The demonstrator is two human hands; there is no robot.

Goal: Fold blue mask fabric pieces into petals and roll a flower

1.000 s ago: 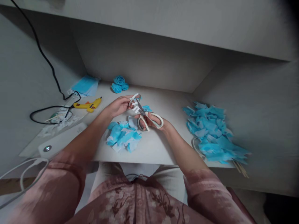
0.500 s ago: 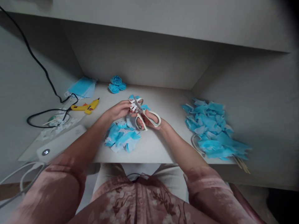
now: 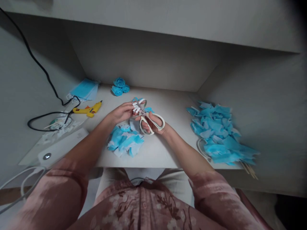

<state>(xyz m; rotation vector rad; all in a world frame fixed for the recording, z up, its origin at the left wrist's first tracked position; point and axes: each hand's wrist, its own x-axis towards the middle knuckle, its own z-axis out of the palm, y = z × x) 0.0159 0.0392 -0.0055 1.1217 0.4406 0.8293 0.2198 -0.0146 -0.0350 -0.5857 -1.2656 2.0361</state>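
Cutting: scissors (image 3: 147, 117) snip a small white-and-blue mask piece (image 3: 137, 107), held above the bench (image 3: 168, 150) centre.
Right hand (image 3: 153, 123): fingers clenched through the white scissor loops; blades look partly open, though small here.
Left hand (image 3: 122, 112): fingers pinch the piece beside the blades.
Doing it well: keep the piece taut, fingertips clear of the blades, short snips.
Below: scrap pile (image 3: 126, 140) on the bench.
Further out: blue rosettes (image 3: 120, 86), yellow glue gun (image 3: 88, 110), large cut-piece heap (image 3: 220, 134).
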